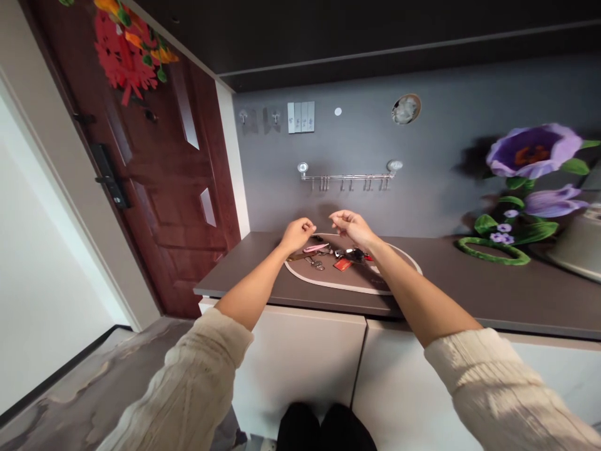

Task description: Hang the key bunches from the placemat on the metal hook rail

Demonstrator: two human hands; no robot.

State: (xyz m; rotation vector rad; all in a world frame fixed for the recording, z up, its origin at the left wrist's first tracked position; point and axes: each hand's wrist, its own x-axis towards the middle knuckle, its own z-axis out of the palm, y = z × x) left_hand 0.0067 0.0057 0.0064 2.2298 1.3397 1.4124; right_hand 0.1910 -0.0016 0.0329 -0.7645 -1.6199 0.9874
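Note:
My left hand (298, 234) hovers over the left part of an oval mat (323, 282), its fingers curled closed. To its right, my right hand (353, 227) is raised above the mat with thumb and fingertips pressed together. The two hands are a short gap apart, and whatever is between their fingers is too small to make out. Below them on the mat lie a pink strap (317, 248), some metal keys (315, 264), a red-orange tag (342, 264) and a cluster of small dark items (353, 254).
On the wall behind hangs a metal rail with hooks (347, 177). Purple fabric flowers (535, 153) stand on the countertop (451, 291) at right, beside a pale rounded object (580, 244). A dark upper cabinet (375, 37) overhangs; a red-brown door (173, 207) is left.

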